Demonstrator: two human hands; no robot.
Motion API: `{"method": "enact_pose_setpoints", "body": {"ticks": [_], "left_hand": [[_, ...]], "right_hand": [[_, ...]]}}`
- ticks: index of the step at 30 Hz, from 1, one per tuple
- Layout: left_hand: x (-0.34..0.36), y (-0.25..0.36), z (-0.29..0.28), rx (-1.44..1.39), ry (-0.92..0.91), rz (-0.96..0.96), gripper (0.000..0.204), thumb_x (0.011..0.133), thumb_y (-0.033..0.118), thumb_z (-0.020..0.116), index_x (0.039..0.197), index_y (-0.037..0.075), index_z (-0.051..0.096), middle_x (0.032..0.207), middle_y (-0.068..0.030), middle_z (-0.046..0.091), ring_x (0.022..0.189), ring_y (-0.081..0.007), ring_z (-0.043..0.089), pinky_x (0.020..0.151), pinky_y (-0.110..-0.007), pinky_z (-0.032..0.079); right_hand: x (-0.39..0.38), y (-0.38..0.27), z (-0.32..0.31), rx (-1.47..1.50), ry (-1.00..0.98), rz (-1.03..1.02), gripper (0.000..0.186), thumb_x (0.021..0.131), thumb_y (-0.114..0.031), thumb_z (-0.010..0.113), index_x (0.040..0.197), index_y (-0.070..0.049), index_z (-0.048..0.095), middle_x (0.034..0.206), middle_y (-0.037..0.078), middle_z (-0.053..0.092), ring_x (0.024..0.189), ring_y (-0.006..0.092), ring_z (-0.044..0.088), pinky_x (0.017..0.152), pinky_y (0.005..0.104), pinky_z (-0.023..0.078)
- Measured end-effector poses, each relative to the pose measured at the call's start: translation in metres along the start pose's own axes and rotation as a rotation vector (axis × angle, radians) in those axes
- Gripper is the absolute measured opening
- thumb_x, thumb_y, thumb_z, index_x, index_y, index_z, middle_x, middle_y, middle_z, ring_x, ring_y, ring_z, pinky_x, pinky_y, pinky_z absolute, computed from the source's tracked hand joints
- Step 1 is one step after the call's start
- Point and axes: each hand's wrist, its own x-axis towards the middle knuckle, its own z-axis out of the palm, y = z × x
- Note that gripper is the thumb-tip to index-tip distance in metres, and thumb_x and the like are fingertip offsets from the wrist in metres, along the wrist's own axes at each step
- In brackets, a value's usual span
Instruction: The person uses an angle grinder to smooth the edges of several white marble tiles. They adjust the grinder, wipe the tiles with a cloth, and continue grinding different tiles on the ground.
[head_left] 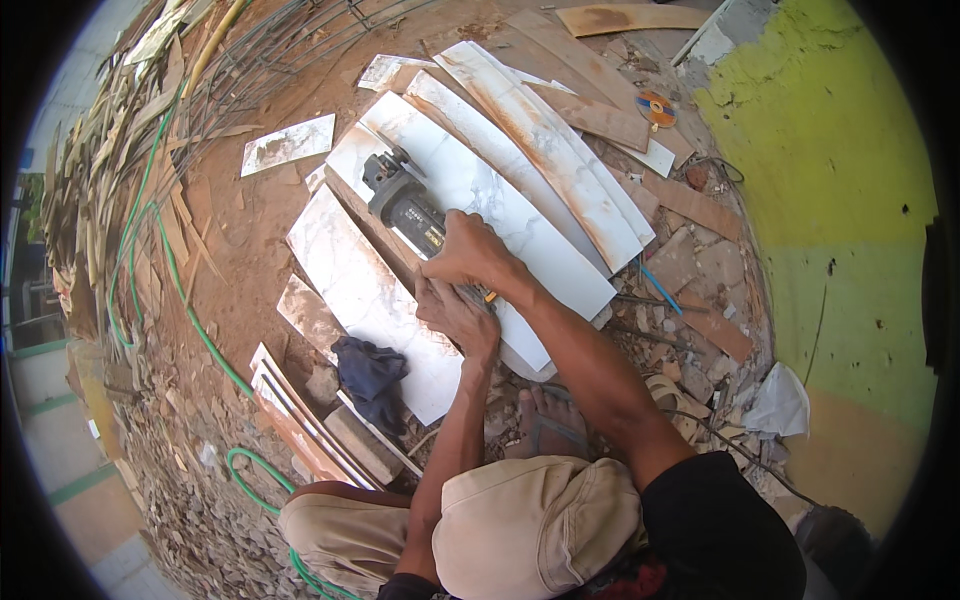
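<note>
A dark handheld tile cutter (405, 200) rests on a large white marbled tile (520, 230) in front of me. My right hand (470, 247) is closed around the cutter's body from above. Just below it, my left hand (455, 315) is wrapped at the cutter's rear end, its fingers partly hidden. The cutter's blade cannot be made out. A long, dusty cut tile (365, 270) lies left of my hands. Farther right, more long tile pieces (545, 150) lie stacked and overlapping, streaked with brown dirt.
A dark cloth (370, 382) lies near my left knee. An orange disc (656, 108) sits on tile scraps at upper right. A green hose (190, 300) runs down the left side, past a wood pile (110, 190). A yellow-green wall (830, 200) stands at right, beside rubble.
</note>
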Motion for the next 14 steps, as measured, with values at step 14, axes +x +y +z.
{"method": "enact_pose_setpoints", "body": {"ticks": [14], "left_hand": [[-0.004, 0.0, -0.006, 0.026, -0.087, -0.012, 0.07, 0.098, 0.036, 0.061, 0.149, -0.008, 0.04, 0.159, -0.0298, 0.031, 0.141, -0.0429, 0.033, 0.113, -0.051, 0.024]], "right_hand": [[-0.008, 0.01, 0.004, 0.016, 0.034, 0.021, 0.062, 0.068, -0.031, 0.08, 0.106, 0.015, 0.064, 0.098, 0.038, 0.07, 0.094, 0.0456, 0.074, 0.08, 0.0445, 0.06]]}}
